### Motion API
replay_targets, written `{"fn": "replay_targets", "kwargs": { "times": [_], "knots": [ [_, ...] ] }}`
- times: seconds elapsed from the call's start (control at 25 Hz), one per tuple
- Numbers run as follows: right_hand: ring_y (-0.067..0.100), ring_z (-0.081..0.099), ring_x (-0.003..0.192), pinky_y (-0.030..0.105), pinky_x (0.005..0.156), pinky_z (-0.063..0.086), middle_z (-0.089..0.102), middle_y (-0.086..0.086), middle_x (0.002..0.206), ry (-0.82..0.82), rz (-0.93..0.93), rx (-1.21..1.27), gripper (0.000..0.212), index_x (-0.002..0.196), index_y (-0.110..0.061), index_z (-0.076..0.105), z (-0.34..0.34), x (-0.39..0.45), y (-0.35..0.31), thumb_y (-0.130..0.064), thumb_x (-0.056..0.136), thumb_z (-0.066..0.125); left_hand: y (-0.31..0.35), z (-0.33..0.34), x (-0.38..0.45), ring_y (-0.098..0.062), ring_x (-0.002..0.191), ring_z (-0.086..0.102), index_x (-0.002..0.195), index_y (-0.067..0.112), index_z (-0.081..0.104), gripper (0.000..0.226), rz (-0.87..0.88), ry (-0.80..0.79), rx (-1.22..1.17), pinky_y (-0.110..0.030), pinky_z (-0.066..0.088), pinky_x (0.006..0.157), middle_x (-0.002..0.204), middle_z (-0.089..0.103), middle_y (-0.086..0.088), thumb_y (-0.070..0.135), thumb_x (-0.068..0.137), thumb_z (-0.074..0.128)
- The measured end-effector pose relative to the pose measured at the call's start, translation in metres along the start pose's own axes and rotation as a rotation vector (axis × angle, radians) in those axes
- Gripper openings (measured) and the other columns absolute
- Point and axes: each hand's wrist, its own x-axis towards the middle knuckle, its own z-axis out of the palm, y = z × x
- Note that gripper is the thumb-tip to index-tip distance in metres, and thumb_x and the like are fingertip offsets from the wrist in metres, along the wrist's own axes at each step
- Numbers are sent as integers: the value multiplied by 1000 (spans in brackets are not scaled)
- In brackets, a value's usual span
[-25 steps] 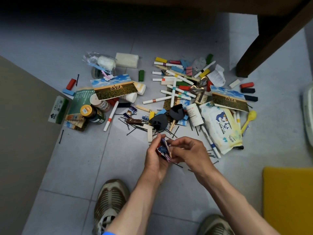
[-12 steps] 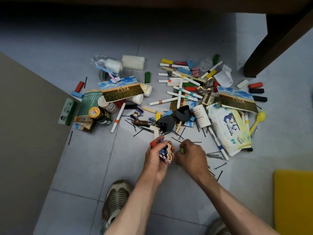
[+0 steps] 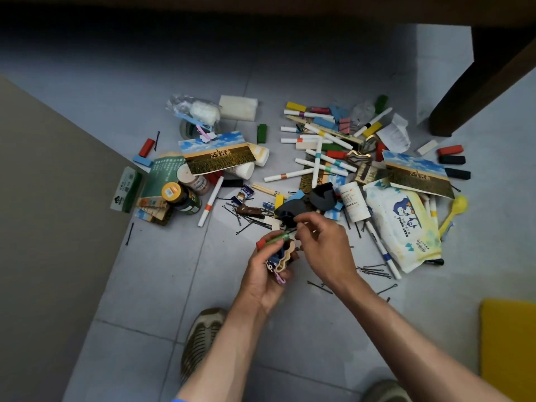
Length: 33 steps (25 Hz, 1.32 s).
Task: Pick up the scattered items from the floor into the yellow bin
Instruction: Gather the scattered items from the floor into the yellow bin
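Dozens of items lay strewn across the floor [image 3: 290, 329], and the yellow bin [image 3: 507, 349] sat well apart at the lower right, only its corner in view. Left hand [image 3: 268, 274] held a small bundle: its grip was curled round a wavy tan clip [image 3: 285, 258], a purple clip [image 3: 278, 277] and a green stick [image 3: 275, 240] with a red end. Right hand [image 3: 324, 245] hovered just beside it, fingertips [image 3: 300, 221] pinched on something thin and dark, most likely a hairpin, though it was too small to be sure. More hairpins [image 3: 374, 269] lay loose on the tile near the right wrist, others under the black pieces [image 3: 290, 211]. Pens [image 3: 327, 165], wipes pack [image 3: 403, 224], jars [image 3: 181, 197] and a card [image 3: 220, 156] waited further back. Judging the step: gathering small bits into the left hand before a trip to the bin. Best done by tucking each pin flat against the bundle, keeping the left grip snug so nothing slipped out, and sweeping pins together rather than lifting them singly. Once that hand was full, it probably called for a carry low and level to the bin. Most of the pile was yet to be cleared.
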Motion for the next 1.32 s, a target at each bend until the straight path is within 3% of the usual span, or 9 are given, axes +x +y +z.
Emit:
{"fn": "replay_targets", "kwargs": {
  "times": [0.2, 0.4, 0.6, 0.72, 0.8, 0.92, 1.08, 1.16, 1.32],
  "knots": [
    [25, 49, 108, 37, 84, 45, 36, -1, 152, -501, -487, -766, 64, 136, -25, 50, 26, 21, 28, 7, 81, 54, 16, -22, -10, -18, 60, 59, 95, 16, 64, 23, 74, 123, -64, -15, 30, 31, 80, 65, -11, 8, 74, 63],
    [28, 48, 102, 39, 83, 42, 51, 8, 122, -388, -550, -967, 28, 119, -17, 58, 32, 26, 38, -12, 92, 53, 19, -25, -7, -17, 58, 61, 92, 8, 58, 18, 53, 128, -109, -16, 29, 29, 77, 64, -10, 7, 74, 58],
    [12, 56, 87, 29, 71, 47, 64, -6, 96, -64, -36, -202, 16, 104, -20, 63, 20, 8, 34, -29, 91, 62, 20, -22, -4, -20, 68, 63, 95, 16, 66, 28, 132, 42, -13, -17, 36, 36, 89, 69, -10, 15, 67, 68],
    [7, 64, 80, 25, 68, 51, 70, -8, 84, -26, 257, 320, 9, 94, -26, 66, 18, -6, 18, -26, 86, 71, 21, -18, 1, -22, 69, 65, 86, 15, 70, 25, 130, 84, 101, -23, 41, 48, 89, 71, -11, 39, 78, 65],
    [12, 69, 82, 27, 72, 55, 72, -3, 81, -71, 273, 438, 13, 94, -26, 67, 15, -13, 6, -28, 84, 74, 18, -15, 1, -22, 72, 66, 86, 15, 70, 27, 106, 119, 205, -27, 44, 55, 90, 69, -11, 41, 78, 64],
    [7, 68, 76, 22, 68, 54, 71, -11, 81, -210, 37, 262, 5, 88, -26, 72, 15, -20, -7, -31, 85, 72, 13, -6, 0, -26, 81, 67, 92, 13, 70, 30, 75, 66, 131, -33, 53, 65, 88, 68, -13, 41, 84, 63],
    [5, 66, 75, 26, 65, 52, 70, -14, 83, -86, -4, 117, 13, 90, -26, 74, 10, -13, -5, -32, 92, 62, 14, 3, 5, -20, 67, 60, 79, 19, 68, 24, 17, 120, 114, -24, 35, 45, 78, 63, -7, 43, 80, 64],
    [10, 63, 91, 32, 76, 52, 69, -9, 104, -5, -103, -151, 20, 109, -23, 68, 12, 0, 0, -29, 91, 61, 13, 3, 7, -18, 60, 60, 76, 19, 66, 20, -16, 128, 48, -17, 30, 34, 76, 64, -6, 39, 80, 65],
    [31, 39, 127, 45, 100, 35, 35, 8, 151, -324, -323, -808, 56, 141, -22, 41, 36, 49, 5, -34, 90, 58, 14, -5, 6, -18, 53, 57, 74, 14, 65, 20, -62, 157, -46, -14, 26, 29, 74, 61, -7, 32, 82, 64]
  ]
}}
